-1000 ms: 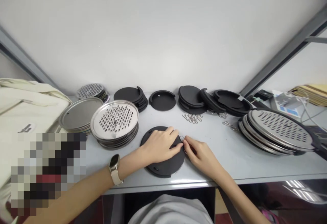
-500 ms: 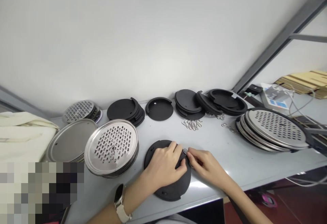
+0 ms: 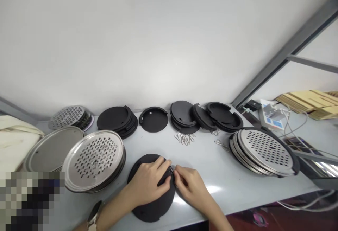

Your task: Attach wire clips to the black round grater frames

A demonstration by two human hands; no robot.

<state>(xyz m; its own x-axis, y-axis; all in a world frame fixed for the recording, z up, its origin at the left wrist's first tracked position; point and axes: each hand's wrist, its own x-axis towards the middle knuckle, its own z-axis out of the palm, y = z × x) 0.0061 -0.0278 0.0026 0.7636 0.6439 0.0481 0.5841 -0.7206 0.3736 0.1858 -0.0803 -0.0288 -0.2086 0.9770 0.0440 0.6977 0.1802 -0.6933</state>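
A round black disc [image 3: 155, 208] with a raised curved rim lies flat on the table's front part. Across its top lies my left hand [image 3: 150, 181], palm down, with fingers and thumb closed on the disc near its right edge. At that same edge my right hand [image 3: 190, 185] pinches a small metal wire clip [image 3: 172, 168]. Fingertips cover most of the clip, so whether it passes through the disc cannot be seen. Similar wire clips [image 3: 185, 139] lie in a small heap behind my hands, and a few more [image 3: 222, 144] lie farther right.
Black discs [image 3: 116, 118] stand in stacks along the wall, with a single disc [image 3: 153, 120] between them. Perforated metal grater plates [image 3: 92, 159] are piled on the left, others [image 3: 268, 148] on the right. Cardboard pieces [image 3: 311, 102], a box and cables occupy the far right.
The view has shifted, so most things on the table sit farther left and lower. Both hands keep their places on the disc, the right thumb and finger still at the clip.
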